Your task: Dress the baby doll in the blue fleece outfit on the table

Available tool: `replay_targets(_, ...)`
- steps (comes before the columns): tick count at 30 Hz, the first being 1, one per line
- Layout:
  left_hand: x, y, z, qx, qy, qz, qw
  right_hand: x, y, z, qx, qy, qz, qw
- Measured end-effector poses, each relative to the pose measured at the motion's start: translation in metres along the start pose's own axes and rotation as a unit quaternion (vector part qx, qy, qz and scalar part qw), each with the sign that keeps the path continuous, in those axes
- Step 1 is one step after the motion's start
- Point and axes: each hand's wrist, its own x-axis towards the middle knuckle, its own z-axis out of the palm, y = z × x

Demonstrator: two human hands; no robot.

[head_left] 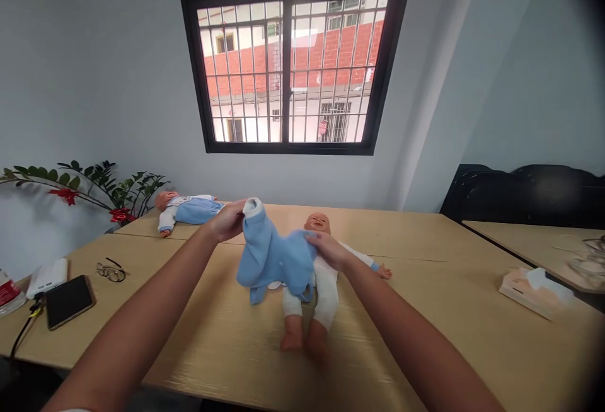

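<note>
Both hands hold up a small blue baby garment over a doll. My left hand is closed on a white-cuffed end of it, raised at the left. Fingers of my right hand pinch its right side, near the doll's chest. Beneath lies the baby doll on its back on the table, head away from me and bare feet towards me. It has on white clothes, and one arm with a blue cuff stretches out to the right. The garment hides much of the doll's left-hand side and trunk.
A second doll in blue and white lies at the table's back left, near a plant. At left are glasses, a phone, a white box-shaped device and a bottle. A tissue box stands right.
</note>
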Motion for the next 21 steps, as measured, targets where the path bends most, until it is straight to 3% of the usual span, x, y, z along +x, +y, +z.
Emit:
replay_targets(3, 0.012, -0.002, -0.002, 0.009, 0.036, 0.022, 0.999, 0.014, -0.018, -0.023, -0.027, 0.041, -0.017, 0.999)
replay_targets(8, 0.044, 0.004, 0.021, 0.041, 0.090, 0.097, 0.990, 0.030, -0.079, -0.055, -0.099, 0.168, -0.103, 0.975)
replay_targets(10, 0.045, 0.009, 0.030, 0.051, 0.103, 0.126, 0.985, 0.019, -0.100, -0.061, -0.159, 0.209, -0.167, 0.950)
replay_targets(12, 0.034, 0.009, 0.038, 0.081, 0.099, 0.144, 0.981, -0.006, -0.104, -0.065, -0.259, 0.231, -0.258, 0.902)
replay_targets(15, -0.006, -0.010, 0.044, 0.223, 0.037, 0.147, 0.963, -0.068, -0.072, -0.066, -0.384, 0.185, -0.355, 0.832)
replay_targets(18, -0.061, -0.052, 0.048, 0.370, -0.063, 0.132, 0.918, -0.146, -0.012, -0.063, -0.451, 0.063, -0.350, 0.819)
replay_targets(21, -0.111, -0.105, 0.046, 0.397, -0.171, 0.089, 0.897, -0.207, 0.037, -0.059, -0.468, -0.046, -0.319, 0.823)
